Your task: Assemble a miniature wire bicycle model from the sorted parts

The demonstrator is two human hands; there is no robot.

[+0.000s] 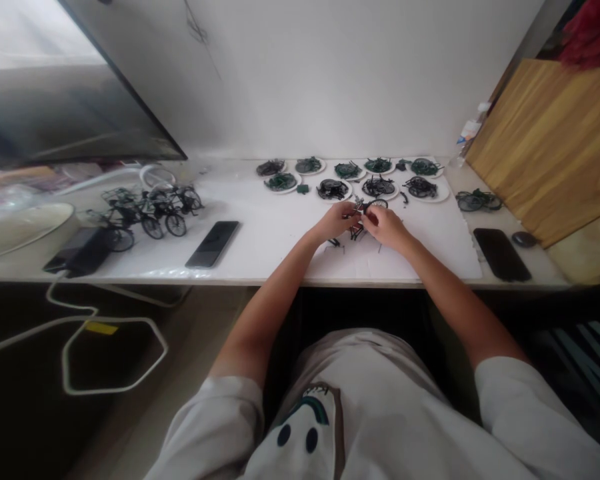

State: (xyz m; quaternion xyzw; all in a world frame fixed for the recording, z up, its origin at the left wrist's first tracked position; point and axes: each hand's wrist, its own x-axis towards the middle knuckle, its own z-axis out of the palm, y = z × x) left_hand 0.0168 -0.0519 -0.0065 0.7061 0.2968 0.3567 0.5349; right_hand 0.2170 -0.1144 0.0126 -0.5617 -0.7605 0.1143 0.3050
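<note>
A small model bicycle (357, 231) is between my two hands, low over the white board (260, 233). Its dark frame shows below my fingers and a thin black wheel sticks out above them. My left hand (339, 222) is closed on its left side. From the right, my right hand (386, 225) pinches it near the wheel; the fingertips partly hide the grip. Small dark parts (333, 243) lie by my left wrist. Just beyond my hands, a paper plate (347, 194) carries a heap of black bicycle parts.
Several more plates (449, 193) of black and green parts line the wall. Several model bicycles (153, 217) stand at left, near a phone (213, 244), a black adapter box (83, 250) and a basin (55, 215). Another phone (501, 254) and a mouse (524, 239) lie right, beside a wooden panel (555, 153).
</note>
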